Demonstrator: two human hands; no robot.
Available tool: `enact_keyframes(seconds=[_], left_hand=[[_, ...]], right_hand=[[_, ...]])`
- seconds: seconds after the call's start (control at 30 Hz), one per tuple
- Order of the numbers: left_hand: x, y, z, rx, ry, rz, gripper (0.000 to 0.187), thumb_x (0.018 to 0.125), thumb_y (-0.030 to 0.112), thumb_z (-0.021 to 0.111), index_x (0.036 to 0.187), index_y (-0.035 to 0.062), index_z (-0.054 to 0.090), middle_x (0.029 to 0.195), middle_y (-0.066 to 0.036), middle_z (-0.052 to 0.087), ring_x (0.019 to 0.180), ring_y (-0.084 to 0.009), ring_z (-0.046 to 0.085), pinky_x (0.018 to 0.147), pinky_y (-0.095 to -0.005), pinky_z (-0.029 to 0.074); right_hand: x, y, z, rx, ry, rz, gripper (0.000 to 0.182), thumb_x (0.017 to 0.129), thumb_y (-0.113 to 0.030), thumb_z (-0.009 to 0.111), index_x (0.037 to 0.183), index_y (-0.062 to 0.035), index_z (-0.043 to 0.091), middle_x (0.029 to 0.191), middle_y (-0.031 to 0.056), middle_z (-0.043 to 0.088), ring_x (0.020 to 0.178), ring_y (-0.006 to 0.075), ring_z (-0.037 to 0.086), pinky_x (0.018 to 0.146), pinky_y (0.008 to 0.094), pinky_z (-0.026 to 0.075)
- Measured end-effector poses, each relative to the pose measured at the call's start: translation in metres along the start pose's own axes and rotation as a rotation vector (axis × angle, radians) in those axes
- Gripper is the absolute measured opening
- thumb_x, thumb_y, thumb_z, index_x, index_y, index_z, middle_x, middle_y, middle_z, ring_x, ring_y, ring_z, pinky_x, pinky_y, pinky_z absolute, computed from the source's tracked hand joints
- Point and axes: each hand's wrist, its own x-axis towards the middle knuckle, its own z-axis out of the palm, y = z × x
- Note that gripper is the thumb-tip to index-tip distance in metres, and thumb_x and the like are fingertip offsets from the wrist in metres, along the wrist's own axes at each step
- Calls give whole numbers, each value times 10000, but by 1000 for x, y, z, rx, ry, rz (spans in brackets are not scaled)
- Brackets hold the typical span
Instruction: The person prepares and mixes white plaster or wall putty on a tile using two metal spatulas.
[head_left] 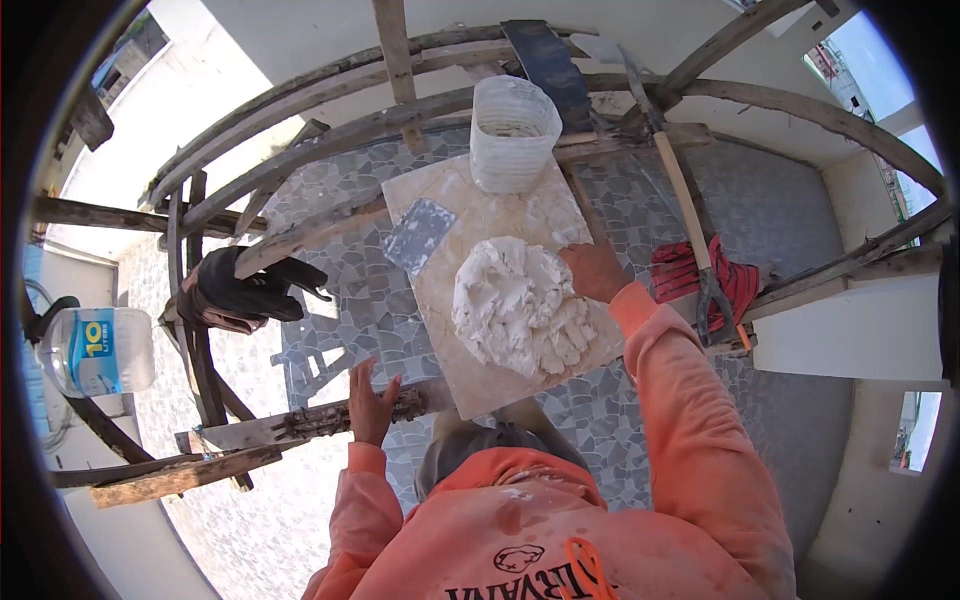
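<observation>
A heap of thick white paste, like putty or plaster [520, 305], lies on a square beige tile board [440, 345] in front of me. At the heap's right side, my right hand [594, 271] has its fingers curled inward; whatever they hold, if anything, is hidden. My left hand [371, 405] is beside a rough wooden plank [325, 417], fingers apart and nothing in them. On the board's left part lies a flat grey plate [421, 236] smeared with white. A translucent white bucket [512, 160] stands at the board's far end.
Wooden scaffold rails [330, 130] curve around the board. Dark gloves or cloth [250, 290] hang on the left, near a 10-liter bottle [97, 350]. On the right are a wooden-handled tool [680, 195] and a red striped cloth [725, 280]. The stone-patterned floor [345, 220] lies below.
</observation>
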Motion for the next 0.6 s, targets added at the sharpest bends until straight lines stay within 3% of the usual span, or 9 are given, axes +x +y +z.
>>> enact_keyframes(seconds=[0.27,0.37,0.47,0.6], left_hand=[[10,-8,8,8,-9,55,474,875,237,727,1242,9,531,1207,-190,570,1131,-388,556,957,-434,459],[9,-12,10,8,-13,39,464,877,252,724,1226,9,539,1205,-187,575,1130,-386,560,947,-430,466],[9,-10,10,-15,7,63,447,874,256,727,1205,12,553,1187,-179,586,1116,-379,571,927,-433,473],[10,-8,9,-26,7,65,411,871,262,729,1167,20,579,1159,-170,600,1081,-375,589,900,-434,485]], right_hand=[[-26,-14,2,-124,168,-123,257,757,-77,640,1013,-82,650,987,90,662,926,288,667,817,413,528],[-20,-22,-33,-56,155,-51,269,749,-54,627,1015,-82,661,967,88,679,935,280,668,822,415,528],[-4,-20,-37,12,185,-85,290,750,-40,615,1031,-86,670,959,85,694,941,274,670,816,418,529],[7,-25,-25,-78,72,-110,323,773,-41,593,1080,-100,674,1016,91,696,971,290,663,851,423,518]])
